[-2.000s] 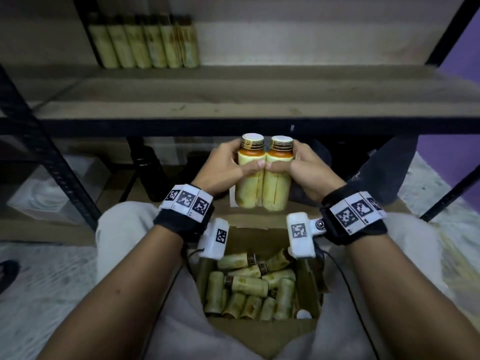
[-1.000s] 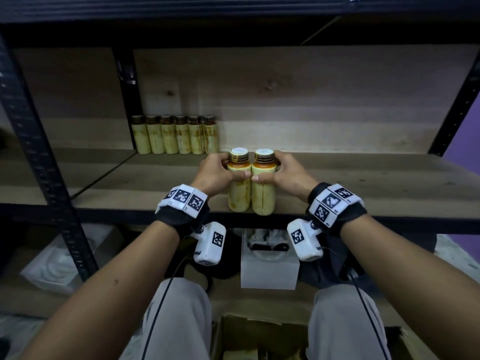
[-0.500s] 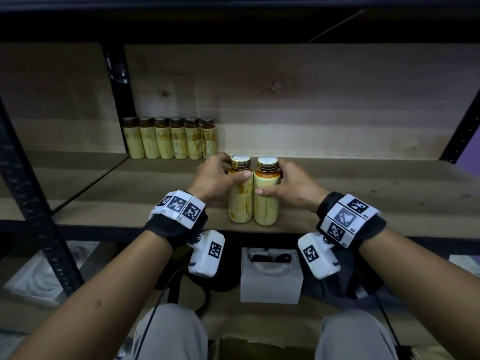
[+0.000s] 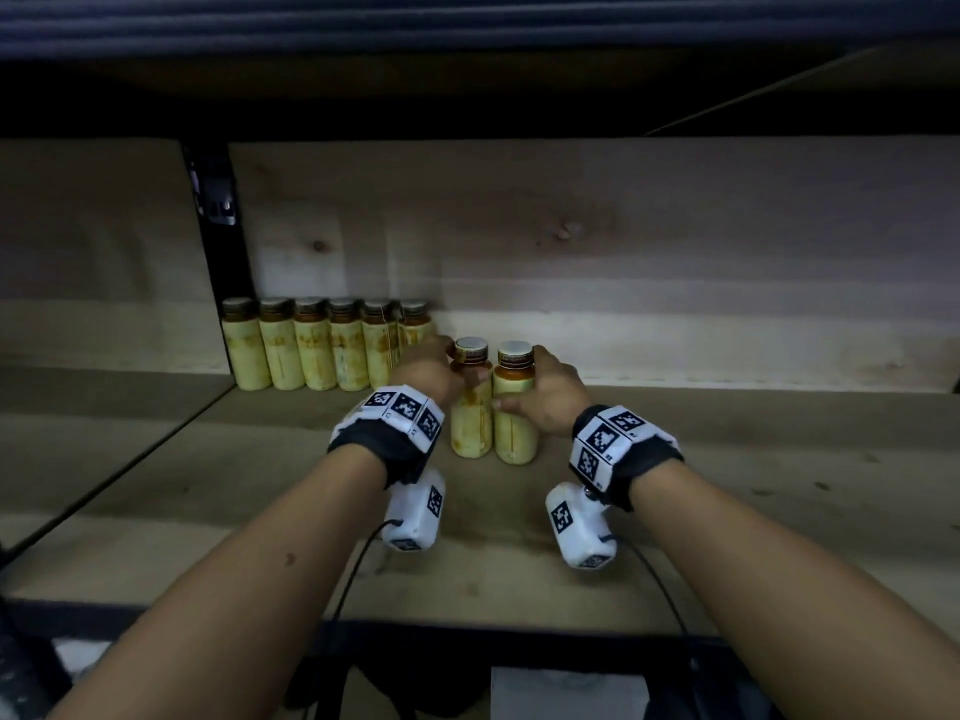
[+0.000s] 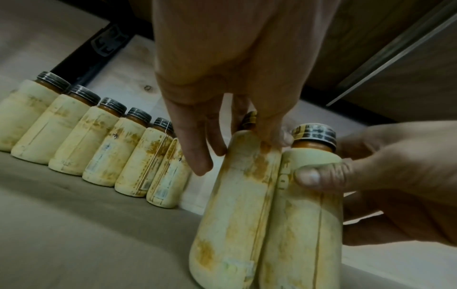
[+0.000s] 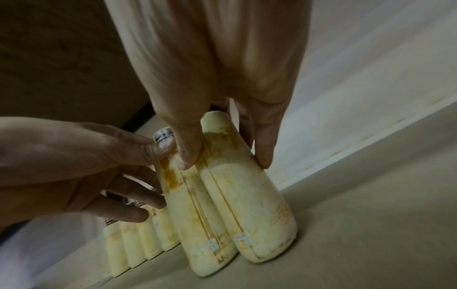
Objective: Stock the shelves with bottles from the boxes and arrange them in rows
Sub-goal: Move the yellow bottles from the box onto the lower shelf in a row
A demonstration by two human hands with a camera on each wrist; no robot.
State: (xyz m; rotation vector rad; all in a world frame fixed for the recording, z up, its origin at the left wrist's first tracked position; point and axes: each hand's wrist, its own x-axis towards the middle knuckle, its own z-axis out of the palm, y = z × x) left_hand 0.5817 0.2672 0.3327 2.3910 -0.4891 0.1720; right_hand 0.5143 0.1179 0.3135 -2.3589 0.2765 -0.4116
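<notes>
Left hand (image 4: pixel 427 375) gripping left bottle (image 4: pixel 470 423), right hand (image 4: pixel 549 394) gripping right bottle (image 4: pixel 514 426); btls touching (upright on shelf (image 4: pixel 727 485)), row of 6 (image 4: pixel 317 345) just beyond left fingertips (image 5: pixel 201 162).

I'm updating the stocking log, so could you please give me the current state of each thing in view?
Row of six bottles: upright, capped, against the back board.
Left bottle: upright on the shelf, capped, gripped by left hand.
Right bottle: upright, capped, touching its neighbour, gripped by right hand.

The shelf (image 4: pixel 727 459) is matt bare wood; the bottles (image 4: pixel 317 350) wear stained, matt yellow labels under ridged metal-looking caps (image 5: pixel 112 103).
</notes>
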